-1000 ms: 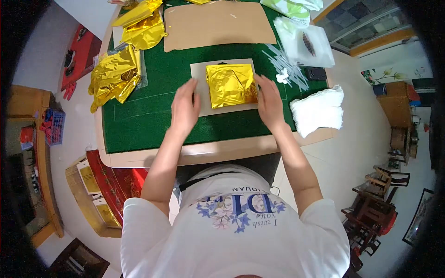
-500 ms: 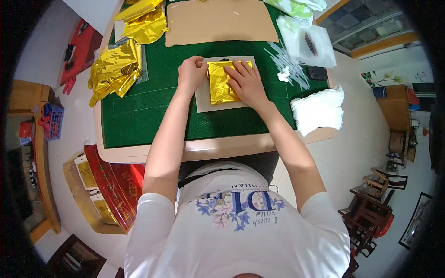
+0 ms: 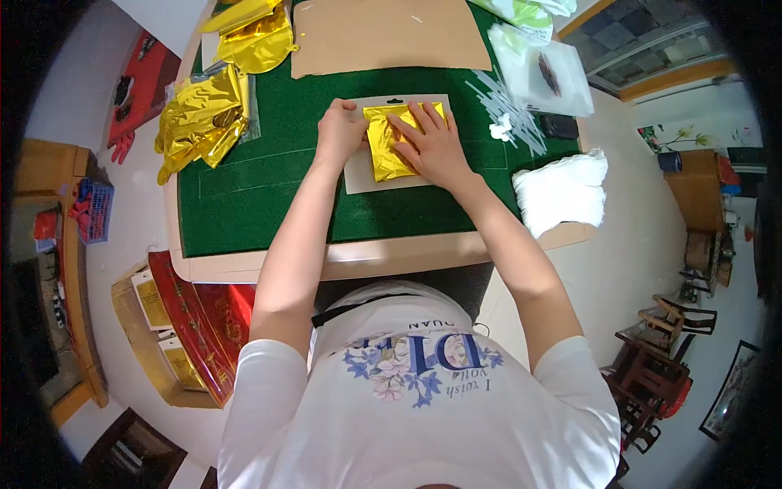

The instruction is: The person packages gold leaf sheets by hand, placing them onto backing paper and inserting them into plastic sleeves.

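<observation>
A folded gold foil balloon lies as a flat square on a grey card with a hanging slot at its top. My right hand rests flat on the foil's right half, fingers spread. At the left edge of the foil and card is my left hand, its fingers curled together. What those fingers pinch, if anything, is hidden.
Crumpled gold foil lies on the green table mat at left, with more gold foil behind. Brown cardboard is at the back. On the right are white straws, a black case and a white cloth.
The view has shifted slightly. My right hand stays spread on the foil and my left hand stays curled at its edge, with barely any movement.
</observation>
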A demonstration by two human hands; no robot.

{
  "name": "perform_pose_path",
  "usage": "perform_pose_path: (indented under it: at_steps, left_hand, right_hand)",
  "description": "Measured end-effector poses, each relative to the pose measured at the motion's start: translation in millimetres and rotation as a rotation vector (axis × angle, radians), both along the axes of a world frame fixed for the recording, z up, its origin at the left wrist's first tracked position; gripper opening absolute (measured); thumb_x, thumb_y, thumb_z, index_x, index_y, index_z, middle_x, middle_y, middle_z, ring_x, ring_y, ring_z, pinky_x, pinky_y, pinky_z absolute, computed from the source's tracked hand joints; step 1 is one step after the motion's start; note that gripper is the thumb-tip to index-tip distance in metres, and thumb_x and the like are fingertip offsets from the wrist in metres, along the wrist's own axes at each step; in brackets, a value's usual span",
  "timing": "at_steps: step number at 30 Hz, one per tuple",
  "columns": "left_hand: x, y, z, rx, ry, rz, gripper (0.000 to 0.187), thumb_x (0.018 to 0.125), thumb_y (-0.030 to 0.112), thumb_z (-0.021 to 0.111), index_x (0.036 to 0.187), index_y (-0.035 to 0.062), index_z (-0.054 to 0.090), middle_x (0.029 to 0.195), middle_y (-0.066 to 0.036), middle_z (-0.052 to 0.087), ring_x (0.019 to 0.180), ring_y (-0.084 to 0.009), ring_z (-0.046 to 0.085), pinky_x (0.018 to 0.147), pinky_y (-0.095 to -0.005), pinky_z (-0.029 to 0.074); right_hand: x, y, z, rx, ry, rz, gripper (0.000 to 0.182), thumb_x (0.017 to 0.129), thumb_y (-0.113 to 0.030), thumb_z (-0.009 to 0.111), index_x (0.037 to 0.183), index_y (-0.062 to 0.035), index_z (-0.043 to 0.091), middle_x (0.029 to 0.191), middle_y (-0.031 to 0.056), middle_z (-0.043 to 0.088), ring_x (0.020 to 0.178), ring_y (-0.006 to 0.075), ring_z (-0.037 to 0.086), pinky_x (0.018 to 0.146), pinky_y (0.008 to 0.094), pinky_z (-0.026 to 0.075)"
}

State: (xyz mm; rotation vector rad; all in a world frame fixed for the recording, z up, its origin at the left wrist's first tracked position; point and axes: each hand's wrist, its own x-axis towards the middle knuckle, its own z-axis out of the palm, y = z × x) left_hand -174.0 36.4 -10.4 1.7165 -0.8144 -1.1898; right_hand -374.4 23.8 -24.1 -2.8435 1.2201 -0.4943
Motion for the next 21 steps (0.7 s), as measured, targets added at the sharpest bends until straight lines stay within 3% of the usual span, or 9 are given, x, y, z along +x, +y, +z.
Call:
perform_pose_path:
  at_steps: [2, 3, 5, 6, 8, 9, 12, 15, 21]
  left_hand:
    - [0.4, 3.6, -0.8, -0.11, -0.5, -0.132, 0.033, 0.084, 0.004, 0.063, 0.115, -0.0004, 0.054, 0.095, -0.014, 0.067, 0.073, -0.0214, 0.069, 0.062, -0.0335, 0.057]
    - [-1.1, 6.2, -1.7, -0.111, -0.501, -0.132, 0.033, 0.084, 0.004, 0.063, 0.115, -0.0004, 0.054, 0.095, -0.014, 0.067, 0.073, -0.0214, 0.069, 0.062, -0.0335, 0.057]
    - [-14.4, 18.6, 19.8, -0.216, -1.006, -0.18, 0.03, 0.087, 0.006, 0.058, 0.116, 0.0012, 0.055, 0.107, -0.016, 0.065, 0.091, -0.0278, 0.066, 0.079, -0.0384, 0.054]
    - [-20.2, 22.6, 18.1, -0.218, -1.006, -0.181, 0.03, 0.087, 0.006, 0.058, 0.116, 0.0012, 0.055, 0.107, -0.016, 0.065, 0.091, -0.0278, 0.066, 0.079, -0.0384, 0.054]
    - [-32.3, 31.9, 16.5, -0.499, -1.066, -0.234, 0.029, 0.089, 0.008, 0.053, 0.117, 0.0018, 0.055, 0.117, -0.016, 0.06, 0.108, -0.0322, 0.057, 0.094, -0.0407, 0.047]
    - [-39.0, 37.6, 15.3, -0.548, -1.109, -0.32, 0.032, 0.085, 0.01, 0.054, 0.115, -0.0013, 0.055, 0.118, -0.017, 0.058, 0.115, -0.0315, 0.053, 0.1, -0.0405, 0.041]
    - [-45.9, 43.5, -8.3, -0.517, -1.354, -0.318, 0.039, 0.091, 0.016, 0.051, 0.126, 0.0002, 0.052, 0.132, -0.015, 0.053, 0.127, -0.0282, 0.046, 0.107, -0.0429, 0.035]
    - [-39.1, 50.2, -23.4, -0.446, -1.341, -0.346, 0.047, 0.096, 0.025, 0.046, 0.137, 0.0023, 0.046, 0.144, -0.012, 0.045, 0.137, -0.0243, 0.037, 0.112, -0.0473, 0.026]
    - [-33.7, 53.6, -24.2, -0.383, -1.378, -0.375, 0.049, 0.098, 0.029, 0.042, 0.14, 0.0034, 0.043, 0.146, -0.013, 0.042, 0.139, -0.0249, 0.034, 0.113, -0.0511, 0.022]
  right_hand:
    - [-0.2, 0.3, -0.8, -0.009, 0.009, 0.002, 0.048, 0.095, -0.045, 0.05, 0.14, -0.0299, 0.047, 0.146, 0.0119, 0.039, 0.137, 0.0335, 0.033, 0.112, 0.0546, 0.02]
    - [0.0, 0.2, -1.8, -0.012, 0.006, 0.0, 0.048, 0.095, -0.046, 0.049, 0.14, -0.0305, 0.047, 0.146, 0.0118, 0.039, 0.137, 0.0336, 0.033, 0.112, 0.0548, 0.019]
    - [0.1, -0.5, -2.0, -0.017, 0.003, -0.005, 0.048, 0.095, -0.047, 0.049, 0.14, -0.0312, 0.047, 0.146, 0.0117, 0.039, 0.137, 0.0336, 0.033, 0.112, 0.0549, 0.019]
    - [0.0, -0.3, -1.8, -0.008, 0.002, -0.005, 0.048, 0.095, -0.047, 0.049, 0.14, -0.0313, 0.047, 0.147, 0.0117, 0.039, 0.137, 0.0336, 0.033, 0.112, 0.0551, 0.019]
    - [-1.0, -0.3, -3.5, 0.004, 0.002, -0.005, 0.048, 0.095, -0.047, 0.049, 0.14, -0.0314, 0.048, 0.147, 0.0116, 0.039, 0.138, 0.0335, 0.032, 0.112, 0.0552, 0.019]
    - [-1.5, -0.3, -5.3, -0.01, 0.005, -0.006, 0.048, 0.094, -0.047, 0.049, 0.14, -0.0316, 0.048, 0.147, 0.0116, 0.039, 0.138, 0.0335, 0.032, 0.112, 0.0555, 0.019]
    - [-0.2, 0.6, -3.8, -0.011, 0.004, -0.008, 0.048, 0.094, -0.047, 0.049, 0.14, -0.0317, 0.047, 0.148, 0.0114, 0.038, 0.139, 0.0333, 0.03, 0.112, 0.056, 0.018]
    - [-1.8, 0.3, -4.2, 0.005, 0.01, -0.012, 0.049, 0.094, -0.046, 0.049, 0.141, -0.0317, 0.046, 0.149, 0.0112, 0.037, 0.14, 0.0332, 0.03, 0.112, 0.0564, 0.019]
    - [0.5, 0.7, -3.4, 0.023, 0.012, -0.024, 0.051, 0.094, -0.045, 0.049, 0.142, -0.0314, 0.043, 0.15, 0.0109, 0.035, 0.14, 0.0325, 0.029, 0.112, 0.0562, 0.019]
